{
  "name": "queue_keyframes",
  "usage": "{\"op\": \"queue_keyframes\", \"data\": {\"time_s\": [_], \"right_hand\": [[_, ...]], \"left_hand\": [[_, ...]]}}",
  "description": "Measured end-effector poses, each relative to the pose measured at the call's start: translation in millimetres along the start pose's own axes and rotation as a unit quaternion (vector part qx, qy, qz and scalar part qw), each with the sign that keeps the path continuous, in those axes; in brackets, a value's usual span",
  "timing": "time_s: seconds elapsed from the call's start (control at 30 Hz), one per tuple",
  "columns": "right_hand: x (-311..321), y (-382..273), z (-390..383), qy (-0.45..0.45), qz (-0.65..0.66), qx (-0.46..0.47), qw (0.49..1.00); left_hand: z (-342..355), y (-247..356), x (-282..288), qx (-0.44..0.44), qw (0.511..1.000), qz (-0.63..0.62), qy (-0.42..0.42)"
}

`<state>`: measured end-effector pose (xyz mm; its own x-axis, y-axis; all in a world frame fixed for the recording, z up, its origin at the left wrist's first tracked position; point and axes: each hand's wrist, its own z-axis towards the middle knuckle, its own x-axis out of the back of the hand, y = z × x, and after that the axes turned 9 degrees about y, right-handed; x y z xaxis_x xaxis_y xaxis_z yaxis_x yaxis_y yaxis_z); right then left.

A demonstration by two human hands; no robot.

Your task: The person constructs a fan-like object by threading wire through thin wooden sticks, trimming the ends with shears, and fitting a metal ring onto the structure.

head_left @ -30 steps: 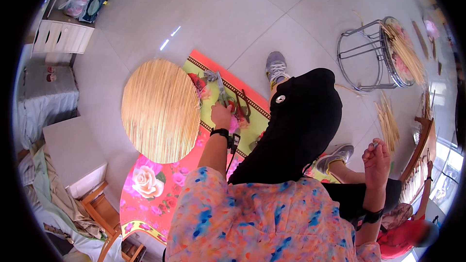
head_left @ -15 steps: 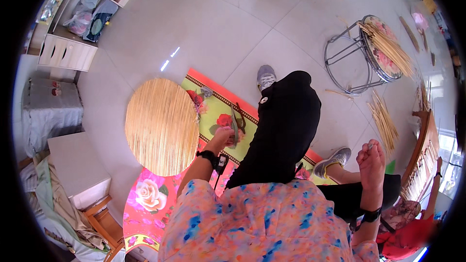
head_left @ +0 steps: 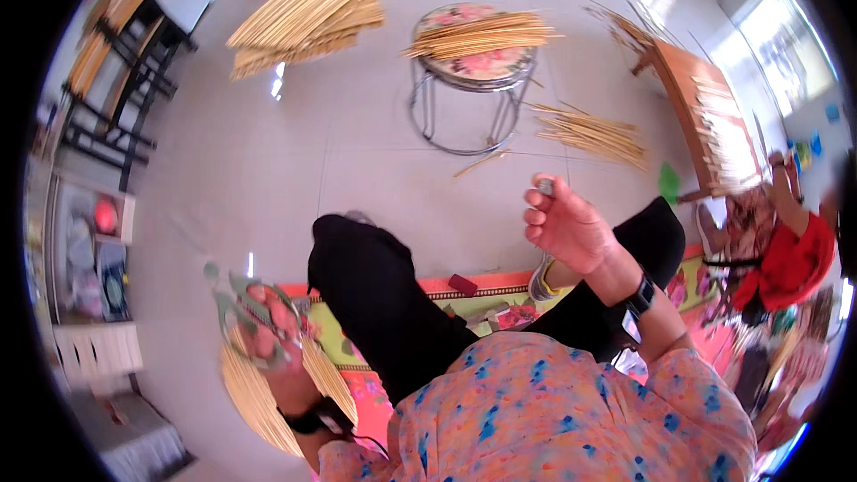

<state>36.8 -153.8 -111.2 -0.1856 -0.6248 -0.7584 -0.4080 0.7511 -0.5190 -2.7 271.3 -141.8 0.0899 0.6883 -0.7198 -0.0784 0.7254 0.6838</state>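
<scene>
My left hand (head_left: 270, 326), smeared by motion, is raised over a round mat of pale straw-like stalks (head_left: 250, 397). Its fingers are closed on a grey-green tool (head_left: 225, 311) with curved, loop-like parts; it resembles scissors, but the blur hides its exact kind. My right hand (head_left: 571, 228) is held up in front of my right knee, fingers curled. A small grey thing (head_left: 545, 186) shows at its fingertips, too small to name. Beneath my legs lies a flowered cloth (head_left: 348, 330) with a red border, and a small dark red block (head_left: 462, 285) rests on it.
Ahead stands a round metal-legged stool (head_left: 473, 80) with a bundle of stalks (head_left: 486, 36) on top. More stalks (head_left: 594, 136) lie on the floor beside it. A pile of stalk panels (head_left: 308, 18) is at far left. At right are a wooden bench (head_left: 687, 112) and a person in red (head_left: 790, 263).
My view has swung to the right. My left hand has lifted the grey-green tool off the cloth. My right hand has moved forward, still curled around the small grey thing.
</scene>
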Motion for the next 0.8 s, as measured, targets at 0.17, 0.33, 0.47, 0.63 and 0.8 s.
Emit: {"op": "queue_keyframes", "data": {"time_s": [0.17, 0.33, 0.47, 0.63, 0.8], "right_hand": [[14.7, 7.7, -12.5, -0.065, 0.086, 0.010, 0.994], [22.3, 16.4, -17.7, -0.098, 0.119, 0.024, 0.988], [35.4, 18.2, -15.4, -0.123, 0.128, 0.037, 0.983], [42.0, 19.0, -13.3, -0.160, 0.155, 0.037, 0.974], [43.9, 21.2, -13.6, -0.149, 0.159, 0.038, 0.975]], "left_hand": [[-10.5, -29.5, -121.3, 0.081, 0.910, 0.404, -0.044], [-18.2, -89.0, -162.5, 0.018, 0.692, 0.678, -0.247], [-20.3, -114.8, -163.1, 0.002, 0.705, 0.663, -0.251], [-16.5, -121.5, -181.7, -0.002, 0.665, 0.701, -0.257], [-15.9, -127.6, -183.3, -0.017, 0.664, 0.701, -0.261]]}}
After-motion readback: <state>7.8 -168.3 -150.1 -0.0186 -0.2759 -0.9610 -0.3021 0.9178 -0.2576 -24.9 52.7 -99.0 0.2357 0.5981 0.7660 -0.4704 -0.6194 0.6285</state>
